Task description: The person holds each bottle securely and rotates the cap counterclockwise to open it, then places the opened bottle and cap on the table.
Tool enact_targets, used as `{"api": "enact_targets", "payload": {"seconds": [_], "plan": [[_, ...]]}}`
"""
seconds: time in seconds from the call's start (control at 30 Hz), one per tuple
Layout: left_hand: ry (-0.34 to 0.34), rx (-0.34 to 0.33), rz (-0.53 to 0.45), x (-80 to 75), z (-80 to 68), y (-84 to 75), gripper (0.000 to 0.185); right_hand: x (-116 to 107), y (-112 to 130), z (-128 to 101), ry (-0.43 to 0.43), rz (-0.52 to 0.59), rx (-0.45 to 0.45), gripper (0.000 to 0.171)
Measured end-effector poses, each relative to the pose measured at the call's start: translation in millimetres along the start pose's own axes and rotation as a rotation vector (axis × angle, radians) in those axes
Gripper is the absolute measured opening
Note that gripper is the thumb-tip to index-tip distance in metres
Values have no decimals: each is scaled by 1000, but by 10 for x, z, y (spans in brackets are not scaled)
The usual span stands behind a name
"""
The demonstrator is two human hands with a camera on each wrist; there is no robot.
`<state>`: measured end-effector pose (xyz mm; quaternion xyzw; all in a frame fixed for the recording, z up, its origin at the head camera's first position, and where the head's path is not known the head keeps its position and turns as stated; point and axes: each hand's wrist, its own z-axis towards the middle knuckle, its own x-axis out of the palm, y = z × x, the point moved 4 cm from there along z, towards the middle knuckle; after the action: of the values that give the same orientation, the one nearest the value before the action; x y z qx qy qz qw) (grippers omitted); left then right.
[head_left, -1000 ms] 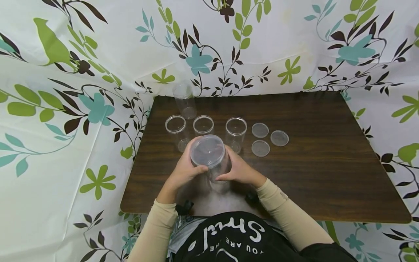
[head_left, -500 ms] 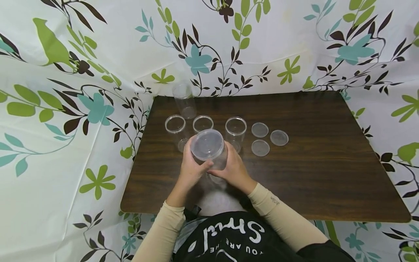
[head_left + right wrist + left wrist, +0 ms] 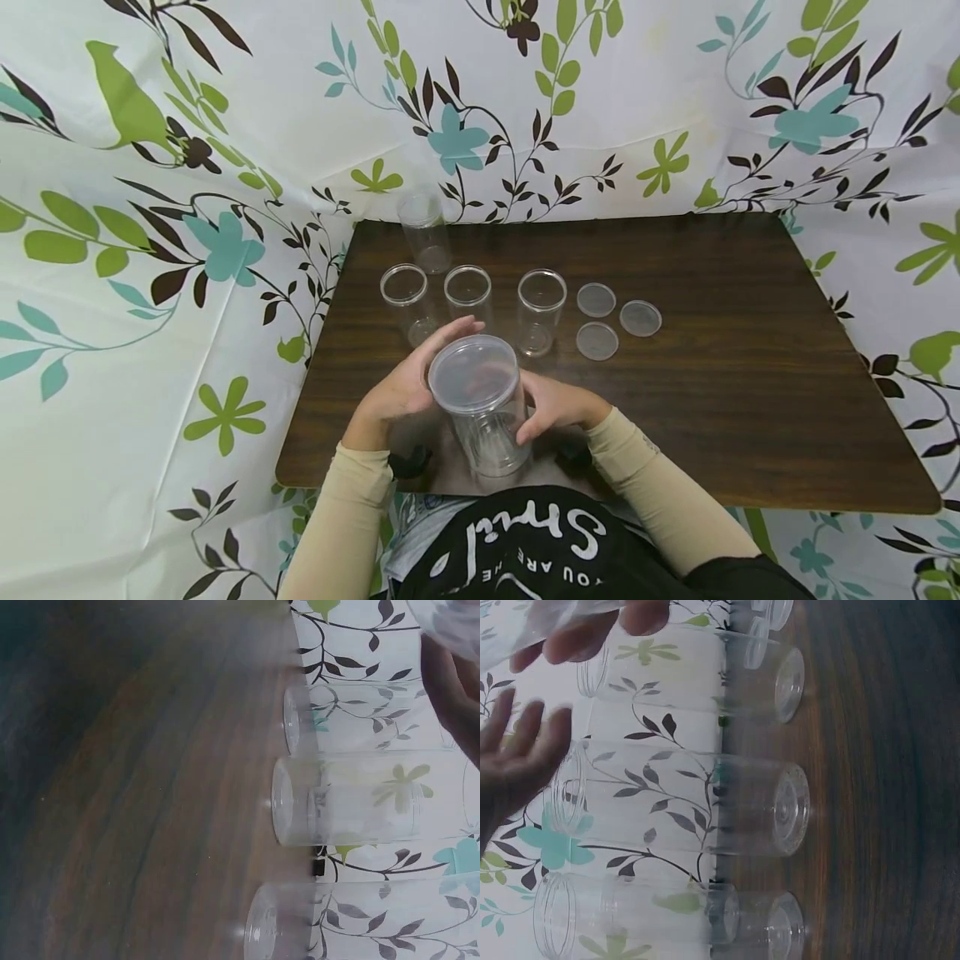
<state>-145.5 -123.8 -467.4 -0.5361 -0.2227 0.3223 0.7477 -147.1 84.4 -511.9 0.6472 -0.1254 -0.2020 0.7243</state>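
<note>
Clear plastic: I see the lidded jar (image 3: 480,408), empty, at lower centre, with my right hand (image 3: 558,406) curled round its side and my left hand (image 3: 405,387) spread flat, fingers straight, against the other. Beyond stand four open empty jars (image 3: 542,307) and three loose lids (image 3: 597,340). The shirt print (image 3: 525,533) reads "YOU ARE THE"; since half a second ago the jar has come nearer the table edge (image 3: 337,479) and the left hand has loosened.

left hand (image 3: 401,383) is raised, its fingers (image 3: 442,333) straight and spread. right hand (image 3: 558,404) sits low with fingers curled inward. both forearms angle in.
</note>
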Motion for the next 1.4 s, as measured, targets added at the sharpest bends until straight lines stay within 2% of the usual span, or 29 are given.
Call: {"api": "enact_targets", "payload": {"seconds": [0.07, 0.13, 0.2, 0.27, 0.37, 0.5, 0.6, 0.7, 0.8, 0.87, 0.93, 1.0, 1.07, 1.23, 1.4], "plan": [[72, 31, 2, 16, 19, 3, 129, 14, 1, 11, 29, 2, 4, 114], [109, 54, 5, 33, 32, 4, 129, 10, -6, 19, 30, -11, 15, 115], [107, 59, -4, 47, 39, 7, 128, -6, -17, 18, 7, -35, 31, 113], [62, 54, 2, 51, 45, 11, 125, -30, -28, 20, -43, -68, 43, 109], [-77, 15, 52, 45, 37, 23, 123, -66, -40, 25, -172, -186, 53, 103], [-312, -59, 174, 55, 14, 71, 124, -70, -46, 69, -390, -379, 47, 109], [-491, -97, 262, 107, 14, 120, 127, -37, -60, 114, -550, -531, 35, 113], [-655, -129, 323, 185, 33, 175, 129, 8, -84, 136, -707, -727, 38, 113], [-754, -149, 342, 261, 56, 229, 129, 53, -90, 131, -824, -887, 50, 113], [-783, -153, 358, 287, 65, 247, 129, 74, -94, 125, -862, -928, 49, 113], [-786, -158, 382, 295, 61, 246, 131, 81, -95, 120, -865, -918, 51, 113], [-754, -158, 380, 285, 49, 233, 133, 72, -109, 115, -836, -873, 69, 113], [-697, -152, 350, 260, 26, 212, 134, 51, -116, 106, -777, -755, 82, 113], [-514, -81, 223, 125, -39, 148, 133, -18, -85, 49, -518, -346, 75, 108], [-277, -12, 86, 19, -52, 94, 131, -22, -29, -17, -219, -118, 39, 111]]}}
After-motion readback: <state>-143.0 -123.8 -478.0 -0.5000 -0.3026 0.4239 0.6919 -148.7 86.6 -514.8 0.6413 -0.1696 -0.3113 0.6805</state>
